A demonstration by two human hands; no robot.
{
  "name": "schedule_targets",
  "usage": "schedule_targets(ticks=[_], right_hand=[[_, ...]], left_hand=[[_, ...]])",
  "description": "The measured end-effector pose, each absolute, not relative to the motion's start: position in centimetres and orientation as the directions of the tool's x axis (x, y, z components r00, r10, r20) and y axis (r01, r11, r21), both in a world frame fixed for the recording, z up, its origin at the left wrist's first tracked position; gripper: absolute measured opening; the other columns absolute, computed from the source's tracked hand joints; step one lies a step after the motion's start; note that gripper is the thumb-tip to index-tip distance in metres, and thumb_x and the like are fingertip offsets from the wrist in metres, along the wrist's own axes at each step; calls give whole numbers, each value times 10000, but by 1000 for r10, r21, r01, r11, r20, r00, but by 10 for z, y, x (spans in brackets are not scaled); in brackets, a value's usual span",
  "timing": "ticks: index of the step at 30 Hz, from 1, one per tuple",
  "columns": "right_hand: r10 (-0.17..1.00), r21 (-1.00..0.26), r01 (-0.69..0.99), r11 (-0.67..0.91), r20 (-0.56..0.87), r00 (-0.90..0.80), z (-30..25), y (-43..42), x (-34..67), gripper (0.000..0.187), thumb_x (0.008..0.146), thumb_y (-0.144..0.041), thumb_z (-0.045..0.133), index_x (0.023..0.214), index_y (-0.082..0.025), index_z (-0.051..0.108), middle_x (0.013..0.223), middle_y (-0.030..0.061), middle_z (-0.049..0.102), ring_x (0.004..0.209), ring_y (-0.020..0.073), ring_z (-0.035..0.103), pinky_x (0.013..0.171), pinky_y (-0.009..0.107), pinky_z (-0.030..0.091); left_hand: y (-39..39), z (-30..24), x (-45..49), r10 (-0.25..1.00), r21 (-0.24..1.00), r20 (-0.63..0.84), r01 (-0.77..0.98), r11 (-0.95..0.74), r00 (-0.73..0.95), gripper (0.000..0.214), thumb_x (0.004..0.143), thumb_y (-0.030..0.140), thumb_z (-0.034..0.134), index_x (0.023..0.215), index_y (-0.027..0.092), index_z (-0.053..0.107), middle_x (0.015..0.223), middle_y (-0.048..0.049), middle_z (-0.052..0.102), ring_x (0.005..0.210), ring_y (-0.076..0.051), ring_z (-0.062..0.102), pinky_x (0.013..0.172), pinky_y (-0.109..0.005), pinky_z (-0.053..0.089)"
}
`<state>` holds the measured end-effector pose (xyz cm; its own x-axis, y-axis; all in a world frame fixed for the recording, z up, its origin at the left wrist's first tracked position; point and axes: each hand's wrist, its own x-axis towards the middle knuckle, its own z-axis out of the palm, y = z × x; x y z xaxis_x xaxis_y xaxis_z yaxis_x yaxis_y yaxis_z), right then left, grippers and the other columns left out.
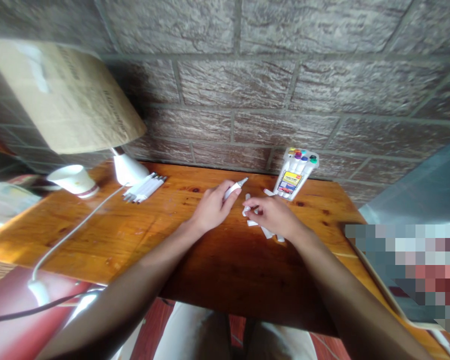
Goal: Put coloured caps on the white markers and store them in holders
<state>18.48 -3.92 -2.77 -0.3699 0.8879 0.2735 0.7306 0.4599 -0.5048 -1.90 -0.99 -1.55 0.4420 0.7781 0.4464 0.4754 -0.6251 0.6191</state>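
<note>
My left hand (216,204) is closed around a white marker (232,190) whose grey tapered tip points away toward the wall. To its right, my right hand (272,214) pinches a small white piece (246,210) between thumb and fingers; whether it is a cap or a marker end I cannot tell. Several loose white pieces (267,233) lie on the wooden table (135,250) under and around that hand, which partly hides them. Just behind stands a clear case of markers (295,175) with coloured ends up and a yellow label.
A row of white markers (145,188) lies by the lamp base (129,170) at the back left. Left of it are a paper cup (73,180) and the lamp's cord (75,227). The brick wall (210,125) bounds the back. A pixelated screen device (405,280) occupies the right.
</note>
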Motion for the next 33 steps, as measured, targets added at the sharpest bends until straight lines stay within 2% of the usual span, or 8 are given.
schedule_targets(ticks=[9, 15, 18, 21, 23, 25, 30, 33], right_hand=[[899, -543, 716, 438, 259, -354, -27, -41, 183, 162, 856, -164, 651, 969, -222, 753, 808, 24, 784, 662, 181, 704, 860, 361, 491], [898, -628, 643, 439, 290, -331, -23, -39, 190, 166, 838, -214, 685, 982, -235, 764, 931, 42, 794, 714, 192, 721, 777, 335, 529], [909, -660, 632, 406, 360, -208, -14, -37, 203, 171, 877, -286, 641, 967, -215, 768, 944, 56, 794, 728, 199, 719, 741, 329, 541], [912, -639, 712, 291, 409, -6, -6, -34, 217, 220, 888, -296, 599, 949, -179, 775, 884, 67, 792, 691, 195, 708, 720, 325, 536], [918, -611, 761, 219, 392, 51, -3, -33, 225, 227, 879, -296, 604, 942, -171, 782, 848, 63, 790, 709, 200, 715, 733, 319, 533], [947, -582, 795, 169, 319, 33, -3, -33, 229, 231, 875, -317, 621, 944, -174, 788, 810, 55, 786, 722, 206, 724, 739, 314, 530], [979, -565, 802, 194, 167, -120, -8, -34, 231, 201, 843, -341, 684, 930, -200, 798, 965, 58, 798, 912, 239, 742, 812, 313, 525], [975, -555, 802, 222, 141, -172, -11, -34, 229, 155, 826, -299, 701, 897, -203, 801, 943, 48, 797, 926, 237, 733, 825, 312, 513]], left_hand=[[-9, -15, -20, 782, 609, 454, 491, -623, 428, 298, 1019, 421, 396, 1042, 194, 588, 856, -23, 690, 770, -167, 654, 730, -265, 449], [-9, -15, -19, 774, 659, 445, 421, -624, 451, 289, 1010, 417, 423, 1000, 191, 602, 880, -22, 714, 753, -149, 644, 731, -253, 459], [-8, -16, -20, 787, 698, 437, 388, -602, 435, 324, 1009, 442, 421, 973, 183, 612, 886, -19, 716, 676, -126, 603, 673, -243, 443], [-6, -18, -21, 806, 734, 424, 365, -573, 414, 349, 1004, 467, 425, 978, 176, 615, 888, -23, 715, 633, -117, 567, 636, -242, 434], [-4, -20, -20, 811, 756, 418, 339, -560, 409, 352, 999, 476, 435, 982, 172, 614, 905, -33, 716, 651, -118, 576, 648, -242, 446], [-3, -21, -19, 818, 789, 404, 296, -538, 410, 354, 992, 486, 450, 985, 170, 610, 915, -41, 715, 659, -116, 587, 656, -241, 460], [-1, -19, -16, 865, 940, 281, 62, -335, 416, 430, 908, 568, 571, 1013, 152, 593, 886, -49, 718, 615, -101, 578, 613, -234, 482], [1, -17, -17, 842, 988, 153, -101, -117, 518, 451, 866, 535, 660, 1062, 134, 599, 938, -81, 745, 684, -116, 636, 699, -264, 520]])
